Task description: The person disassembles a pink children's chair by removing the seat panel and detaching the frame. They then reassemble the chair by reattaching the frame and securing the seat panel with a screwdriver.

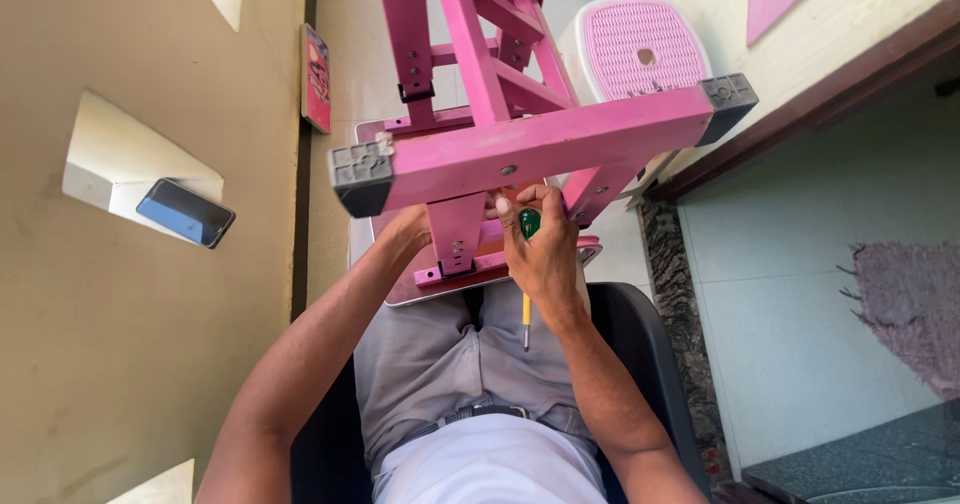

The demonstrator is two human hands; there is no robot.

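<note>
A pink metal folding frame (545,144) with grey plastic end caps rests over my lap, its crossbar nearest to me. My right hand (548,254) is closed around a screwdriver, its green handle (528,222) up against the frame just below the crossbar. The yellow shaft (526,316) points back toward my body. My left hand (408,229) grips the frame beside one pink leg (455,226), and its fingers are partly hidden behind the metal.
I sit on a black chair (640,329). A dark phone (186,212) lies on a pale ledge at the left. A white stool with a pink top (640,49) stands beyond the frame. A purple rug (912,304) is at the right.
</note>
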